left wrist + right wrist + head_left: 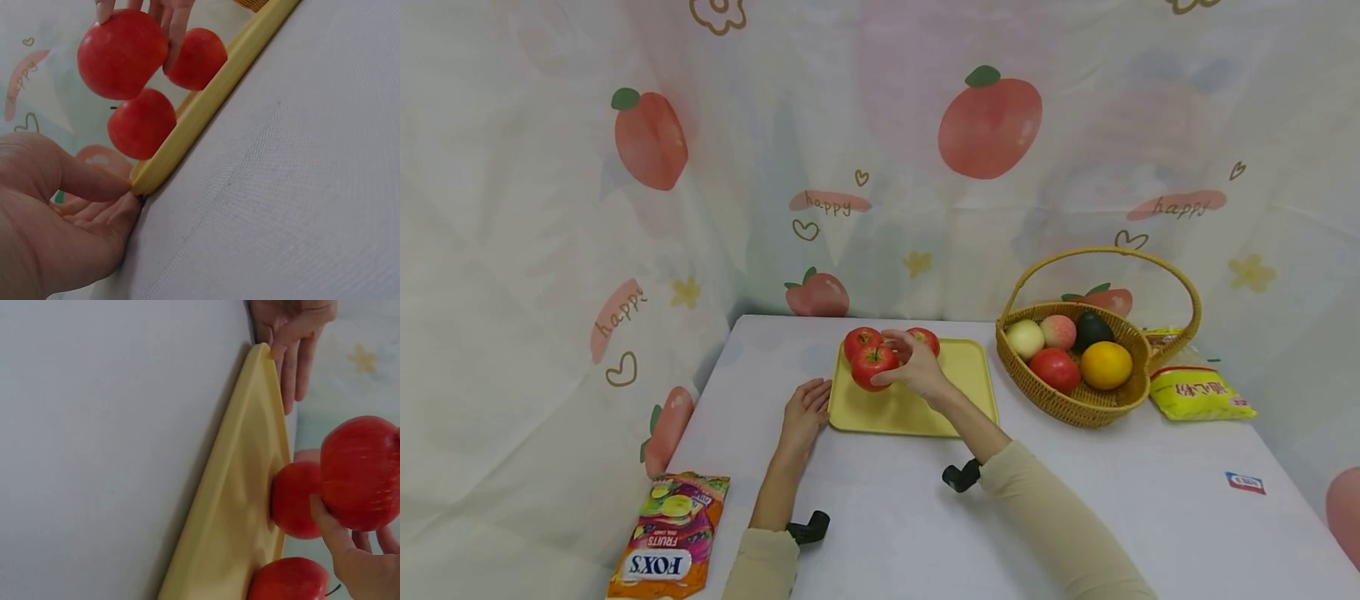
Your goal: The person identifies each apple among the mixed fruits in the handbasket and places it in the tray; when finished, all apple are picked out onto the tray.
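Observation:
My right hand (917,371) grips a red apple (874,367) between thumb and fingers, above a yellow rectangular tray (917,417). Behind it on the tray sit two more red apples, one toward the left (861,340) and one farther right (927,338), partly hidden by the right hand. The left wrist view shows the held apple (122,55) higher than the other two. At the tray's near left corner is my left hand (805,412), its thumb and a finger pinching the rim, as the right wrist view also shows.
Right of the tray stands a wicker basket (1067,408) with a tall handle, holding several fruits. A yellow food packet (1202,393) lies beside it, and a small red-and-blue packet (1245,482) nearer. An orange-and-purple candy bag (672,533) lies at the front left. Fabric walls edge the table.

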`<state>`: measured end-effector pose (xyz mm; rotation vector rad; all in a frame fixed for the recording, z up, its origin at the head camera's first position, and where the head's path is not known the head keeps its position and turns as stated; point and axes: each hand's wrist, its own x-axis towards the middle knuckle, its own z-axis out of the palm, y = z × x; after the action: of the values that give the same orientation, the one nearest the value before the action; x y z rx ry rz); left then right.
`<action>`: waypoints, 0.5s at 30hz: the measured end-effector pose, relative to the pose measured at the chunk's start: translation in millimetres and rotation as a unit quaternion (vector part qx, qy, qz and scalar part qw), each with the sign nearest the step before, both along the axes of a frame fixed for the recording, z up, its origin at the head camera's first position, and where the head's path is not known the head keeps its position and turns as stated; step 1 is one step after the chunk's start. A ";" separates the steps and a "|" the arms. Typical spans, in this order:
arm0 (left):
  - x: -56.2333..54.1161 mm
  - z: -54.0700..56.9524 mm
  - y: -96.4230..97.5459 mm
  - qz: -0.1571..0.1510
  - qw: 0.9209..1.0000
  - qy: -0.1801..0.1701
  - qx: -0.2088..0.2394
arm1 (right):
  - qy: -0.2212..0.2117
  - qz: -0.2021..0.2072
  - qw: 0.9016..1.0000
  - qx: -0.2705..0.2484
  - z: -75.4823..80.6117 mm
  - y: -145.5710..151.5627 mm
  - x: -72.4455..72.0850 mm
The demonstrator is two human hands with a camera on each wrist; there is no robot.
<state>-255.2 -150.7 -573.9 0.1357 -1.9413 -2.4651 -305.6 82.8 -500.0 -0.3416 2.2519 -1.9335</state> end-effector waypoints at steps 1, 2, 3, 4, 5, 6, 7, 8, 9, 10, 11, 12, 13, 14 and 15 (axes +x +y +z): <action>-0.1 0.3 0.0 0.001 1.000 0.000 0.000 | -0.001 -0.002 1.000 0.002 -0.9 -1.5 0.3; -0.1 0.3 -0.3 -0.001 1.000 0.002 -0.001 | -0.005 -0.003 1.000 0.003 -1.5 -3.0 0.9; -0.1 0.3 -0.5 -0.002 1.000 0.003 -0.002 | -0.006 -0.006 1.000 0.005 -2.8 -4.5 0.9; -0.3 0.4 -0.7 -0.002 1.000 0.003 -0.001 | -0.008 -0.008 1.000 0.007 -4.2 -6.0 0.7; -0.4 0.5 -0.9 -0.002 1.000 0.002 -0.001 | -0.010 -0.009 1.000 0.007 -5.7 -7.6 0.7; -0.5 0.6 -1.1 -0.001 1.000 0.001 -0.002 | -0.010 -0.010 1.000 0.009 -7.2 -9.2 0.6; -0.6 0.6 -1.2 -0.001 1.000 -0.001 -0.002 | -0.011 -0.010 1.000 0.010 -8.6 -10.8 0.6; -0.7 0.6 -1.3 -0.001 1.000 -0.002 -0.002 | -0.013 -0.012 1.000 0.012 -10.4 -12.2 0.6; -0.7 0.7 -1.1 0.000 1.000 -0.004 -0.003 | -0.013 -0.012 1.000 0.014 -12.3 -13.6 0.7; -0.6 0.8 -1.0 0.001 1.000 -0.006 -0.004 | -0.016 -0.012 1.000 0.016 -14.1 -14.9 1.0; -0.4 0.8 -0.9 0.001 1.000 -0.008 -0.005 | -0.018 -0.012 1.000 0.018 -15.5 -16.3 1.5; -0.3 0.7 -0.6 0.001 1.000 -0.008 -0.007 | -0.019 -0.012 1.000 0.022 -16.9 -17.4 2.1; -0.2 0.7 -0.2 0.001 1.000 -0.009 -0.009 | -0.020 -0.012 0.999 0.025 -18.3 -18.4 2.8; 0.1 0.8 0.2 0.000 1.000 -0.010 -0.010 | -0.022 -0.012 0.999 0.028 -19.7 -19.3 3.4; 0.4 0.8 0.5 0.000 1.000 -0.011 -0.009 | -0.021 -0.011 0.999 0.031 -20.8 -20.0 4.2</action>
<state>-254.8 -150.2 -573.2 0.1641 -1.9721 -2.4551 -301.5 62.8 -520.8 -0.2662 2.2922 -1.8585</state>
